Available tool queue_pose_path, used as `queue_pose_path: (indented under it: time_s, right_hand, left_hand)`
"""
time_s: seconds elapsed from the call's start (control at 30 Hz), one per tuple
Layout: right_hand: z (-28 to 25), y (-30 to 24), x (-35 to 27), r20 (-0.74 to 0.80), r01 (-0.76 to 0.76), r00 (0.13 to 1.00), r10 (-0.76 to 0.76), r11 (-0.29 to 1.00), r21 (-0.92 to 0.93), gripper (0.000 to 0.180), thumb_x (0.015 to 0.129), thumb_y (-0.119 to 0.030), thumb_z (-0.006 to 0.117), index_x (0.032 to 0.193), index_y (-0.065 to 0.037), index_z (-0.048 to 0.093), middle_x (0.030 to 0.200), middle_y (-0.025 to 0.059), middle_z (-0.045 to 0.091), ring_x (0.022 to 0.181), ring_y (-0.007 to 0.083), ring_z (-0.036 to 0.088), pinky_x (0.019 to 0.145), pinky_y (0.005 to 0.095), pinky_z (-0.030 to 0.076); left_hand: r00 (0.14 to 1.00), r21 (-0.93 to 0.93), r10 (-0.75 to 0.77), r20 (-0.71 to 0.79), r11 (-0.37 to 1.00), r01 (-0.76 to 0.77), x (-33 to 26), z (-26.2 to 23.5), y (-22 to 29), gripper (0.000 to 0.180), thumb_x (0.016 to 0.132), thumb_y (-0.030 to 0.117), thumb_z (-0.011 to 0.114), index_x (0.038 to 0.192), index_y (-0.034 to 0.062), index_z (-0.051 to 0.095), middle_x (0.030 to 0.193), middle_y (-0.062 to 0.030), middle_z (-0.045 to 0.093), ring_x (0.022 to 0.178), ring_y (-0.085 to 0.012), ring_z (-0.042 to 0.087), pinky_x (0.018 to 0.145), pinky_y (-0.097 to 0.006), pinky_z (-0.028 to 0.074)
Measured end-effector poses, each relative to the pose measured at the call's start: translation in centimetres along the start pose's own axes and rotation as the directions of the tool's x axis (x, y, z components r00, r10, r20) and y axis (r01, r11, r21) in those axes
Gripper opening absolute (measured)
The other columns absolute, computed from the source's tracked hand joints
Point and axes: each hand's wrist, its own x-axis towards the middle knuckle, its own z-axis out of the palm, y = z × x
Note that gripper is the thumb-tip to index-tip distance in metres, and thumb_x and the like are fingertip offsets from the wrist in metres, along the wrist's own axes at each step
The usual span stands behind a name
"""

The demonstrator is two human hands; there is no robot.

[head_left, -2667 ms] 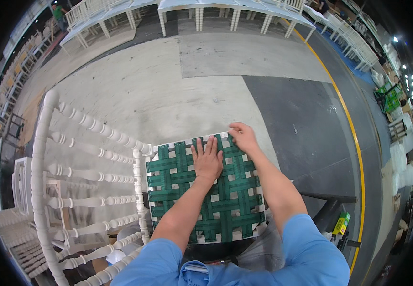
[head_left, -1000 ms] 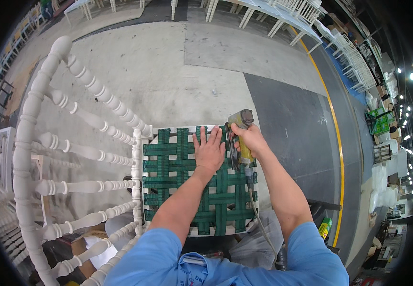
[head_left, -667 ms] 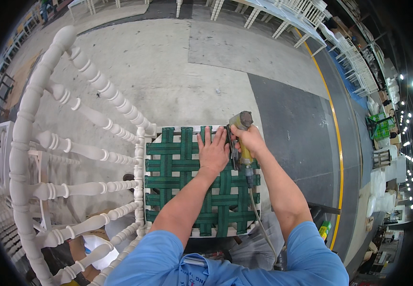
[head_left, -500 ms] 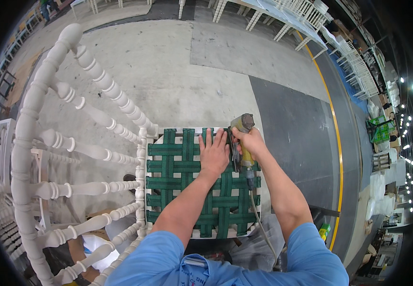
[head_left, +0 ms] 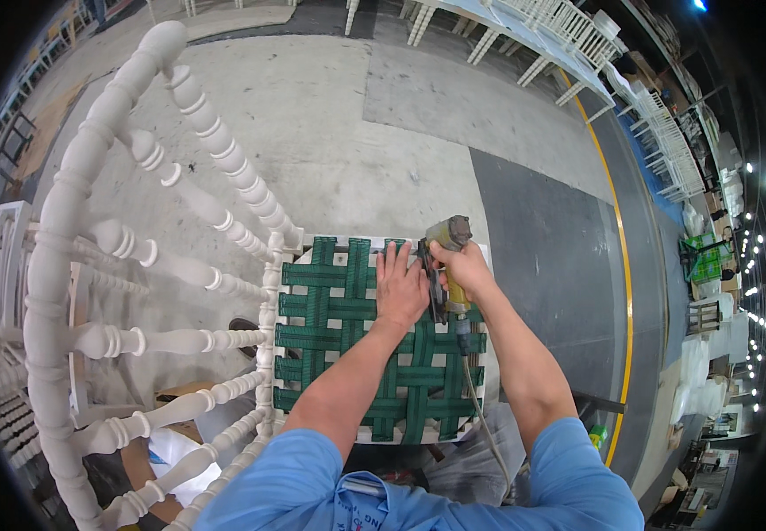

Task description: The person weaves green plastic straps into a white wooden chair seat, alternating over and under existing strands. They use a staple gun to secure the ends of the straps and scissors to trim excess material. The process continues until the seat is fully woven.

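Note:
A white chair with a turned spindle back (head_left: 51, 292) stands in front of me, its back to the left. Dark green webbing straps (head_left: 338, 337) are woven across its seat frame. My left hand (head_left: 401, 285) lies on the webbing near the far edge, fingers stretched out. In my right hand (head_left: 464, 268) is a yellowish pneumatic stapler (head_left: 455, 296), held at the far right part of the seat. Its dark nose and magazine rest beside my left fingertips. An air hose (head_left: 476, 403) runs from its handle down toward me. The stapler's tip against the frame is hidden.
More white spindle chair parts (head_left: 11, 257) stand at the left. A long table (head_left: 524, 35) with white turned legs and chairs is at the far right. A yellow floor line (head_left: 623, 265) runs along the right, with a green crate (head_left: 704, 252) beyond it.
The view has shifted slightly, so the chair back appears a little farther right. My hands and the stapler keep nearly the same place on the seat.

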Motion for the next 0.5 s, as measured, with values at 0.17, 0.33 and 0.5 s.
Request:
queue_pose_path:
  time_s: [0.17,0.33,0.5]
  right_hand:
    - [0.36,-0.14,-0.29,-0.007,0.007,1.000,-0.007,0.999,0.033,0.028,0.096,-0.026,0.074,0.088,-0.002,0.063,0.074,0.0052,0.063,0.049,0.0143,0.055,0.043,0.0312,0.045]
    - [0.37,0.23,-0.26,-0.042,-0.001,0.999,0.000,1.000,-0.010,0.028,0.096,-0.027,0.074,0.087,-0.002,0.064,0.074,0.0046,0.063,0.049,0.0143,0.056,0.043,0.0311,0.045]
    - [-0.17,0.70,-0.39,-0.053,-0.014,0.998,0.014,1.000,-0.010,0.027,0.096,-0.028,0.074,0.096,-0.001,0.066,0.078,0.0054,0.064,0.050,0.0142,0.056,0.043,0.0306,0.045]
  left_hand:
    - [1.000,-0.030,-0.007,-0.027,1.000,0.006,-0.02,-0.09,-0.23,0.027,0.093,0.017,0.061,0.112,0.0023,0.073,0.147,-0.0184,0.052,0.145,-0.0423,0.038,0.121,-0.059,0.026]
    - [1.000,-0.038,-0.016,-0.018,0.999,0.015,0.18,-0.08,0.03,0.027,0.093,0.018,0.061,0.110,0.0011,0.074,0.147,-0.0184,0.051,0.145,-0.0425,0.038,0.122,-0.059,0.025]
    - [0.999,-0.043,0.001,-0.035,0.999,-0.002,0.25,-0.09,-0.02,0.027,0.094,0.018,0.061,0.109,0.0001,0.074,0.146,-0.0186,0.051,0.144,-0.0427,0.038,0.121,-0.059,0.026]
